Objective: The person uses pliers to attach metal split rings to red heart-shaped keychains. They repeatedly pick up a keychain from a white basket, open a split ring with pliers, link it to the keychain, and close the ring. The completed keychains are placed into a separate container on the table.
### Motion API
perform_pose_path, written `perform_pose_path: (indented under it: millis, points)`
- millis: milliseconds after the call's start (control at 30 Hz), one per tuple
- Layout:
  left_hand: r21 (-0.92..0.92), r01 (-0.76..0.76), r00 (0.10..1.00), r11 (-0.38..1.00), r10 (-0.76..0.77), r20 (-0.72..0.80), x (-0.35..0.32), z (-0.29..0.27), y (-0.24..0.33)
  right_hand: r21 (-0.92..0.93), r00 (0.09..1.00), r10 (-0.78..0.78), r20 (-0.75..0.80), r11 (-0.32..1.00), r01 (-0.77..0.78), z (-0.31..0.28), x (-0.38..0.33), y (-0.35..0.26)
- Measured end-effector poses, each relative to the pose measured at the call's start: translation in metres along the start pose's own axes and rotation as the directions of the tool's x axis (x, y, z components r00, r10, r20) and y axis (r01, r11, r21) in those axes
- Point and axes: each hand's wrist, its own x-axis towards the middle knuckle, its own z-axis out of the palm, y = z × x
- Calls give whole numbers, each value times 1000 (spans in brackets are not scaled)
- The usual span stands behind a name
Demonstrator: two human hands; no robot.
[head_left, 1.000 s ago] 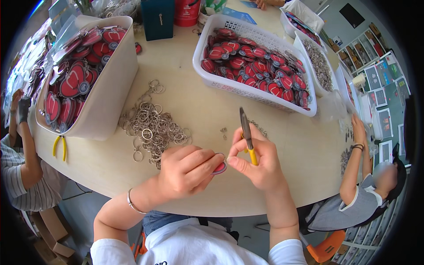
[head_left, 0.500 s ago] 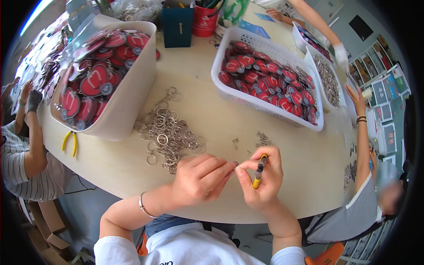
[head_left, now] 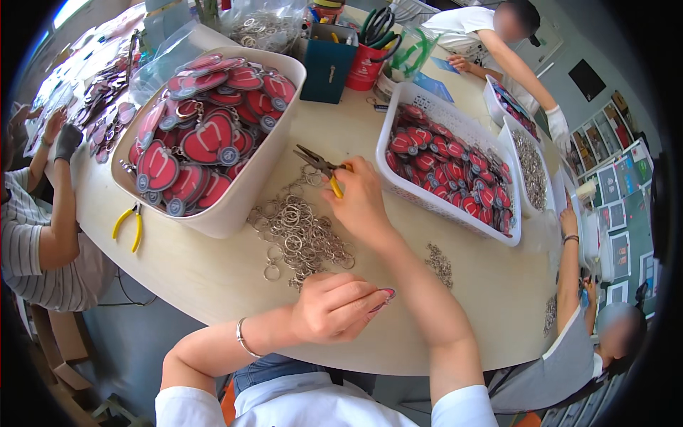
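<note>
My left hand [head_left: 329, 310] is closed in a pinch near the table's front edge. A red and grey charm [head_left: 386, 294] pokes out past its fingertips; most of it is hidden. My right hand [head_left: 361, 201] reaches across the table, its fingers wrapped round yellow-handled pliers [head_left: 324, 165]. The jaws point left, above several rings at the far end of a pile of metal split rings [head_left: 302, 238]. Whether the jaws touch a ring, I cannot tell. Beside my right forearm lies a small heap of tiny metal links [head_left: 440, 265].
A deep white bin [head_left: 238, 220] of red charms stands left, a white basket [head_left: 427, 192] of more charms right. Yellow pliers [head_left: 129, 226] lie at the left edge. A dark green box [head_left: 329, 67] and red cup [head_left: 364, 67] stand behind. Co-workers sit left, right and far right.
My right hand has moved away from my left hand, forward and left with the pliers, to the split rings. The pliers now point forward. My left hand still pinches the charm.
</note>
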Motion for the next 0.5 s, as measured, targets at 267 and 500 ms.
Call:
perform_pose_path:
  millis: [267, 500]
  points:
    - [-49, 194, 981, 980, -194, -8, -3, 3, 2, -83, 997, 10, 75, 997, -4, 7, -5, 15]
    - [-308, 697, 713, 648, -672, 200, -5, 7, 12, 188, 972, 187, 138, 959, -212, -72, -47, -13]
